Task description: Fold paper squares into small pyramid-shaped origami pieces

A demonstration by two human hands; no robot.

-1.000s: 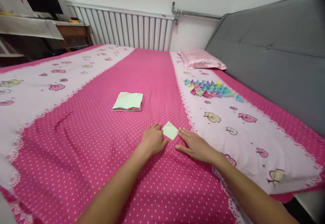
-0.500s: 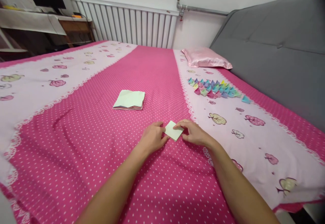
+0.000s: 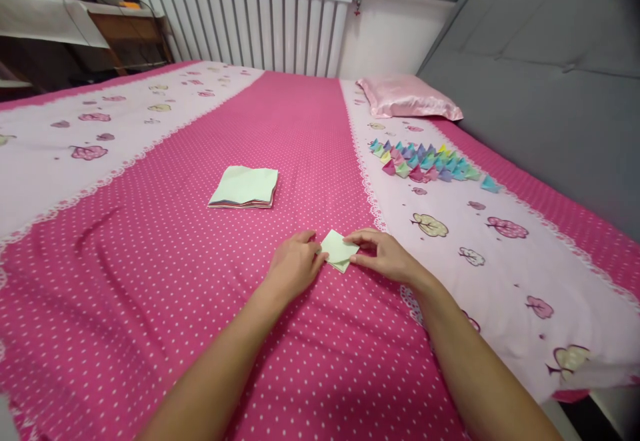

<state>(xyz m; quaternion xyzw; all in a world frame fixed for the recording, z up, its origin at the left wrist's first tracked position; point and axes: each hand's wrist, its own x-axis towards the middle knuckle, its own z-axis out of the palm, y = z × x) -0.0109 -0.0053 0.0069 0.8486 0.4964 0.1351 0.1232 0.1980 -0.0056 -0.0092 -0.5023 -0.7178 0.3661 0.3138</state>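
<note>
A small pale green folded paper (image 3: 338, 248) lies diamond-wise on the pink bedspread, one lower edge lifted a little off the layer beneath. My left hand (image 3: 296, 262) pinches its left corner between thumb and fingers. At the opposite corner, my right hand (image 3: 384, 254) grips the paper, thumb below and fingers above. Farther off to the left rests a stack of square paper sheets (image 3: 244, 185), pale green on top with other colours along its edge. Rows of small folded paper shapes (image 3: 427, 163) in several colours stand at the right.
Beneath everything spreads a pink dotted bedspread (image 3: 280, 127) with pale printed bands. Beyond the paper shapes lies a pink pillow (image 3: 406, 96), beside a grey padded headboard (image 3: 540, 81). A white radiator (image 3: 240, 21) lines the wall, and a desk (image 3: 125, 31) stands at far left.
The paper's lower layers have come apart, with the top flap raised along its lower edge. My right fingers have shifted to the right corner. The camera view has tilted slightly downward.
</note>
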